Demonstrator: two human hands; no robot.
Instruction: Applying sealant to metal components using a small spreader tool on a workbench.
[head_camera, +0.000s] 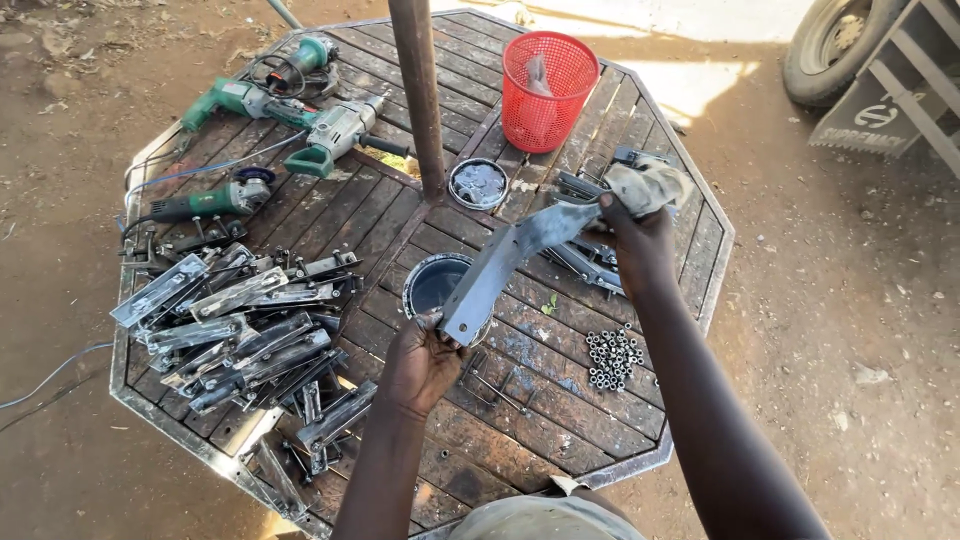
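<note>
While held over the bench (560, 420): flat metal bracket (505, 265), left hand (420, 362) fingers pinching its lower end, right hand (640, 235) pressing rag (648, 185) on the upper end. Wiping seemingly midway; heap of brackets (240, 320) beside.

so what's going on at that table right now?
A person holds a flat metal bracket over an octagonal metal table. The left hand grips its lower end; the right hand presses a rag against its upper end. A small tin sits just beneath. Similar metal parts are piled on the left, loose nuts on the right, power tools and a red basket at the far side.
</note>
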